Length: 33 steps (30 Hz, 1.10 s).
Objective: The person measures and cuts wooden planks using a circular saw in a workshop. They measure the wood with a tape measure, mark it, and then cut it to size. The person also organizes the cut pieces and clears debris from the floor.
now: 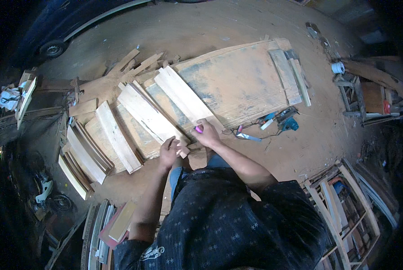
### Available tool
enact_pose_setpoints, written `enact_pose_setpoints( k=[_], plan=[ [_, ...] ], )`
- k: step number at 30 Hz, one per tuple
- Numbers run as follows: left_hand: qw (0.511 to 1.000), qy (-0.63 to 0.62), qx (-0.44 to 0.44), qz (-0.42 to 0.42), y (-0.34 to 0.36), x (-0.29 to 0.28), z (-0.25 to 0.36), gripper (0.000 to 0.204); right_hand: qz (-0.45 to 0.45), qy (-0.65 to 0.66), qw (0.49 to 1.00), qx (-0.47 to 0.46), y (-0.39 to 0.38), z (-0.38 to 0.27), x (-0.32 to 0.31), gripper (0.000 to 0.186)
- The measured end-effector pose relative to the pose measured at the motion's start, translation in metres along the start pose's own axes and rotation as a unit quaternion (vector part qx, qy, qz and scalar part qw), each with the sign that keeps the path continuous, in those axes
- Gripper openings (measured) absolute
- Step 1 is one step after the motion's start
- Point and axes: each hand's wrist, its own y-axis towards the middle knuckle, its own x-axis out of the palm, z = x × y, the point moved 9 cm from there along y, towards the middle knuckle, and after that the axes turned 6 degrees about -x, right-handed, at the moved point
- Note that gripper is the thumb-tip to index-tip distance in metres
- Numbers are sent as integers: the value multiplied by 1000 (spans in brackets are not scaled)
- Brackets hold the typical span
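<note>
Pale wooden planks [148,118] lie fanned across a big worn board serving as a bench [242,81], their near ends toward the person. Of the two hands, the left hand [169,152] presses flat, fingers spread, on the near end of one plank. Just right of it, the right hand [208,133] is clenched around a small pink marker [198,129], touching the neighbouring plank. A blue power tool [286,120] sits farther right on the dirt floor [300,148].

pale wood plank [149,118] | pink marker [198,129] | teal power tool [289,123] | dark patterned shirt [237,225]
</note>
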Motion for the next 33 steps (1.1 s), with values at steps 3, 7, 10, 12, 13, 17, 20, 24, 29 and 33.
enact_pose_setpoints(
  k=[3,7,10,12,13,17,20,24,29,33],
  plan=[
    [996,-9,33,83,-6,-76,-13,38,122,-52,989,-67,38,-12,-21,66],
    [986,-99,-36,133,-3,-154,-64,42,181,-89,979,23,74,10,-82,69],
    [984,-86,-50,148,-4,-183,-95,42,265,-366,888,-83,79,-8,-90,65],
    [994,-64,-52,76,9,-202,-129,44,206,-329,907,-166,69,-19,-36,63],
    [997,-47,-49,33,25,-199,-130,45,163,-261,929,-206,57,-13,-8,62],
    [993,-36,-109,35,33,-181,-110,47,112,-222,968,-42,-3,-20,100,82],
    [990,-78,-117,-16,74,-166,-111,52,130,-225,962,81,-15,3,129,85],
    [982,-55,-180,-16,108,-110,-64,56,138,-107,974,144,-29,39,129,79],
    [967,-103,-230,-32,124,-83,-70,61,200,92,955,200,-34,44,112,63],
    [965,-111,-218,-95,107,-61,-50,67,303,156,927,156,-40,61,95,55]
  ],
)
